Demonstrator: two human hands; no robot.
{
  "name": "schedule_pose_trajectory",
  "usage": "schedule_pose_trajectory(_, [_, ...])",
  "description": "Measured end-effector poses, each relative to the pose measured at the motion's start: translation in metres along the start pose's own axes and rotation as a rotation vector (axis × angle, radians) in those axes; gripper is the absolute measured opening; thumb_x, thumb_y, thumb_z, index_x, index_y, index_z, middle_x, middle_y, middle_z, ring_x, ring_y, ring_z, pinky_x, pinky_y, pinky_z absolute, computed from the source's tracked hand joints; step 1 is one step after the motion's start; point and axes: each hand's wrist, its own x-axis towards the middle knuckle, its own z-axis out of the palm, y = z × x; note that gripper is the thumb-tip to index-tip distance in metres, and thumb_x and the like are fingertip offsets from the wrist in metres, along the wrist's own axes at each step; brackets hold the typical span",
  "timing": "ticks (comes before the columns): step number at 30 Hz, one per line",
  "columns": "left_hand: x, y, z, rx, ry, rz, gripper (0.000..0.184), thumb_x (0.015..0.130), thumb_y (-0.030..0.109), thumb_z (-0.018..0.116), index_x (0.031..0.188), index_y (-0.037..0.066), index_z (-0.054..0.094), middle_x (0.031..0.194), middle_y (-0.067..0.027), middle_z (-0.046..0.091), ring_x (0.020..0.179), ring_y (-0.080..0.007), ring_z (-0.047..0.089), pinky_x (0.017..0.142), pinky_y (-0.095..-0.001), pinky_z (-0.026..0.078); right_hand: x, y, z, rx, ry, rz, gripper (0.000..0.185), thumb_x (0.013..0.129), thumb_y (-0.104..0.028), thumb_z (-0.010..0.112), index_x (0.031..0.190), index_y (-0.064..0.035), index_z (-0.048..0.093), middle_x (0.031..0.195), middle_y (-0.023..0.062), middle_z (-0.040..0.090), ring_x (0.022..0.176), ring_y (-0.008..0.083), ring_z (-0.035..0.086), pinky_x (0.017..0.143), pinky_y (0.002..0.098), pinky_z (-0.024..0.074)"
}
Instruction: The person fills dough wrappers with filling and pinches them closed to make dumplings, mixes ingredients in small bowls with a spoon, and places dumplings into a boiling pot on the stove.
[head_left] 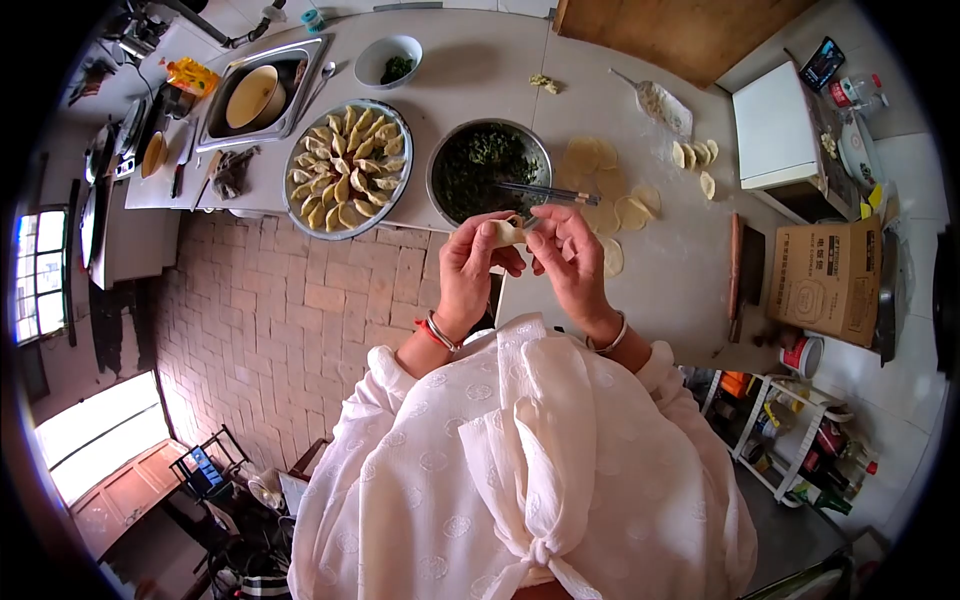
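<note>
Between my two hands is a dumpling (508, 234) of pale dough, held just in front of the metal bowl. My left hand (468, 262) is closed on its left side, thumb and fingers pinching the dough. On the other side my right hand (572, 258) pinches its edge with thumb and fingertips. The metal bowl (436, 190) contains chopped green filling (485, 165), and chopsticks (550, 192) rest across its right rim. Flat round wrappers (590, 155) lie to the right of the bowl. A round tray (296, 215) of folded dumplings (345, 165) stands to the left.
A white bowl (388, 50) with greens stands behind the tray. The sink (225, 100) is at the far left. At right are a scoop (662, 105) with flour, dough pieces (695, 155), a rolling pin (736, 265) and a cardboard box (825, 275).
</note>
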Motion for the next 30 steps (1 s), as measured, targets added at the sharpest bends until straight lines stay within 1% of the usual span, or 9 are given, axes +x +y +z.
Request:
schedule_pose_trajectory(6, [-0.001, 0.003, 0.0, 0.035, -0.043, 0.001, 0.036, 0.103, 0.027, 0.046, 0.117, -0.002, 0.06, 0.092, -0.0084, 0.067, 0.067, -0.0142, 0.065, 0.06, -0.0259, 0.056, 0.004, 0.001, 0.008, -0.122, 0.024, -0.051, 0.015, 0.093, -0.011, 0.065, 0.101, -0.0002, 0.06, 0.078, 0.0015, 0.064, 0.065, 0.0053, 0.057, 0.06, 0.0227, 0.0482])
schedule_pose_trajectory(9, [-0.001, 0.004, 0.001, 0.044, -0.063, -0.001, 0.034, 0.103, 0.026, 0.046, 0.118, -0.003, 0.059, 0.093, -0.0093, 0.067, 0.068, -0.0146, 0.066, 0.06, -0.0264, 0.055, 0.006, 0.003, 0.004, -0.26, 0.044, -0.141, 0.01, 0.092, -0.01, 0.065, 0.095, -0.0008, 0.061, 0.074, 0.0026, 0.065, 0.064, 0.007, 0.058, 0.06, 0.0239, 0.0479])
schedule_pose_trajectory(15, [0.001, 0.01, 0.01, -0.062, -0.004, 0.022, 0.025, 0.102, 0.021, 0.049, 0.113, -0.001, 0.055, 0.094, -0.0114, 0.068, 0.067, -0.016, 0.067, 0.059, -0.0264, 0.056, 0.008, -0.001, 0.009, -0.437, 0.09, -0.401, 0.005, 0.093, -0.006, 0.062, 0.092, -0.0013, 0.06, 0.077, 0.0064, 0.065, 0.064, 0.0101, 0.06, 0.058, 0.0249, 0.0476])
schedule_pose_trajectory(18, [0.003, 0.008, 0.007, -0.047, -0.011, 0.051, 0.02, 0.102, 0.018, 0.05, 0.108, 0.0, 0.056, 0.094, -0.0109, 0.068, 0.066, -0.0154, 0.066, 0.058, -0.026, 0.055, 0.008, 0.0, 0.01, -0.424, 0.074, -0.377, 0.005, 0.093, -0.006, 0.062, 0.094, -0.0009, 0.061, 0.079, 0.0058, 0.064, 0.065, 0.0092, 0.06, 0.058, 0.0245, 0.0477])
schedule_pose_trajectory(20, [0.005, 0.01, 0.006, -0.017, -0.011, 0.06, 0.016, 0.101, 0.016, 0.051, 0.102, 0.0, 0.055, 0.093, -0.0102, 0.068, 0.065, -0.0142, 0.066, 0.057, -0.0246, 0.054, 0.006, -0.008, 0.011, -0.259, 0.056, -0.268, 0.007, 0.094, -0.007, 0.062, 0.095, -0.0005, 0.061, 0.077, 0.0049, 0.064, 0.066, 0.0089, 0.06, 0.058, 0.0242, 0.0478])
schedule_pose_trajectory(24, [0.009, 0.018, 0.008, 0.063, -0.056, 0.042, 0.014, 0.101, 0.013, 0.052, 0.104, 0.0, 0.056, 0.089, -0.0079, 0.067, 0.063, -0.0122, 0.064, 0.055, -0.0234, 0.053, 0.006, -0.018, 0.009, -0.201, 0.016, -0.109, 0.011, 0.094, -0.01, 0.062, 0.098, 0.0003, 0.062, 0.074, 0.0037, 0.063, 0.067, 0.0074, 0.059, 0.06, 0.023, 0.0476])
schedule_pose_trajectory(26, [0.009, 0.022, 0.012, 0.076, -0.079, 0.01, 0.013, 0.1, 0.011, 0.052, 0.104, 0.0, 0.057, 0.086, -0.0069, 0.066, 0.062, -0.0115, 0.063, 0.055, -0.0229, 0.052, 0.009, -0.018, 0.008, -0.204, 0.041, -0.106, 0.011, 0.094, -0.011, 0.063, 0.097, 0.0, 0.062, 0.074, 0.0032, 0.064, 0.066, 0.007, 0.059, 0.06, 0.0225, 0.0471])
schedule_pose_trajectory(27, [0.009, 0.022, 0.013, 0.101, -0.088, 0.016, 0.017, 0.101, 0.015, 0.052, 0.105, 0.0, 0.057, 0.088, -0.0077, 0.066, 0.062, -0.0116, 0.063, 0.055, -0.0232, 0.052, 0.01, -0.017, 0.008, -0.207, 0.054, -0.104, 0.011, 0.094, -0.011, 0.063, 0.096, -0.0002, 0.063, 0.074, 0.0029, 0.064, 0.065, 0.0068, 0.058, 0.06, 0.0222, 0.0469])
schedule_pose_trajectory(30, [0.008, 0.026, 0.017, 0.094, -0.1, 0.022, 0.031, 0.103, 0.028, 0.047, 0.107, 0.0, 0.057, 0.094, -0.0104, 0.066, 0.061, -0.0126, 0.062, 0.055, -0.0245, 0.051, 0.013, -0.008, 0.001, -0.352, 0.098, -0.285, 0.011, 0.094, -0.011, 0.063, 0.094, 0.0007, 0.062, 0.077, 0.002, 0.065, 0.065, 0.0075, 0.058, 0.062, 0.0219, 0.0471])
